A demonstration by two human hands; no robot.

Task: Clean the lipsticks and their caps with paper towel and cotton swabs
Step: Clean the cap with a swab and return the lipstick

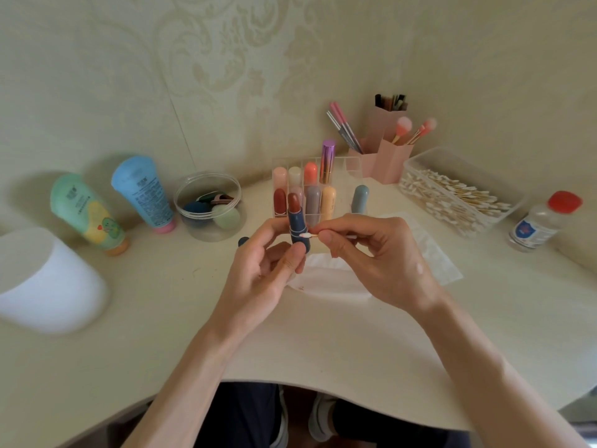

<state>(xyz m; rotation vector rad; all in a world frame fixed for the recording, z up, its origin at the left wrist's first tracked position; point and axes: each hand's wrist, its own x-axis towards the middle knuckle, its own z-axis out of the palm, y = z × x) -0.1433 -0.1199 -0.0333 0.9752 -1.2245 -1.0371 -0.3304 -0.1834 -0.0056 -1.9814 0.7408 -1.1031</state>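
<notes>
Your left hand (268,263) grips the lipstick (296,223) by the base of its dark blue tube, thumb and fingers curled round it. It is held upright above the table (161,302), uncapped, with the brown-red bullet exposed. Your right hand (378,253) pinches the swab (307,236) between thumb and forefinger, and the swab's white tip touches the right side of the tube at its collar. The towel (329,281) lies flat on the table directly beneath both hands, with a small red smear near its left edge. A dark rounded item (243,241) sits just beside your left hand, mostly hidden. Behind the hands, the clear rack (350,164) holds capped lipsticks upright. A blue-grey capsule (360,198) stands just right of the rack; cap or lipstick cannot be told. The swab box (465,176) sits at the right, with a red-capped bottle (539,221) beyond it.
</notes>
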